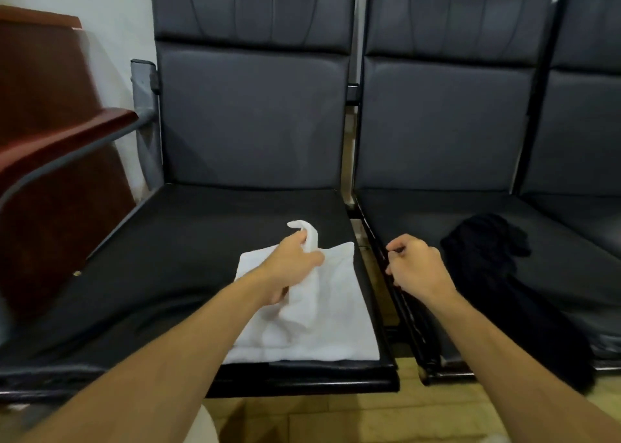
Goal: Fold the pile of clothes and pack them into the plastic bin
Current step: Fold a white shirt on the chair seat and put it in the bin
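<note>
Two hands mid-fold: left hand (292, 261) pinches a raised flap of the white garment (336, 308) lying on the seat (168, 257), right hand (413, 264) curled empty near the black garment (487, 257); lay the flap flat, edges aligned, then smooth.

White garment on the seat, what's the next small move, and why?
Probably lay the raised strip across the white garment, since the left hand grips it lifted while the rest lies flat on the seat; the right hand holds nothing.
</note>
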`<control>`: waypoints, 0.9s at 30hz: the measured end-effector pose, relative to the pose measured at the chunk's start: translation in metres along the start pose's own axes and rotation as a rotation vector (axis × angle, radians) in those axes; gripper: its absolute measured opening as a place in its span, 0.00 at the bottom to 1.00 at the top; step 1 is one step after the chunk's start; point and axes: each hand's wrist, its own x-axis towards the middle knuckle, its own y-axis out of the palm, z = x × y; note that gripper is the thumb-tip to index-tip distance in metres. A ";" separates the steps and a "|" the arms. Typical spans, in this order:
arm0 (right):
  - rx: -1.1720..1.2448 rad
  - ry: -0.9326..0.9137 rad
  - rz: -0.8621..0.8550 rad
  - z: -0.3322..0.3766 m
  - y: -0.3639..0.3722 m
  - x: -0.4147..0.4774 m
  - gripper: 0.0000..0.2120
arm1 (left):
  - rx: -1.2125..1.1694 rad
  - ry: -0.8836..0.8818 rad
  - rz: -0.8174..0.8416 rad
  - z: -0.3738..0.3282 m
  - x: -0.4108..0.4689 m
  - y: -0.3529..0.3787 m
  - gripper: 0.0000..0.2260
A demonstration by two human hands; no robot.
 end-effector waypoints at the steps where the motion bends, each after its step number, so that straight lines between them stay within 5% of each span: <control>1: -0.011 -0.004 0.016 -0.002 -0.002 -0.001 0.09 | 0.094 0.016 0.037 0.003 0.003 0.013 0.03; 4: -0.062 -0.021 0.067 -0.005 -0.004 -0.005 0.08 | 0.360 -0.008 0.228 0.006 0.004 0.042 0.21; 6: -0.090 -0.029 0.082 -0.004 -0.005 -0.007 0.08 | 0.322 -0.056 0.305 0.005 0.003 0.051 0.28; 11: -0.168 -0.030 0.127 0.000 -0.004 -0.013 0.09 | 0.145 0.055 0.232 0.007 0.002 0.040 0.19; 15: -0.187 -0.029 0.150 0.007 0.000 -0.017 0.09 | 0.473 0.263 0.001 0.027 0.002 0.007 0.17; 20: -0.267 0.024 0.219 0.019 0.008 -0.024 0.12 | 0.918 0.112 0.305 0.059 -0.022 -0.029 0.20; 27: -0.342 0.002 0.238 0.049 0.032 -0.028 0.10 | 1.082 0.195 0.159 0.073 -0.057 -0.053 0.21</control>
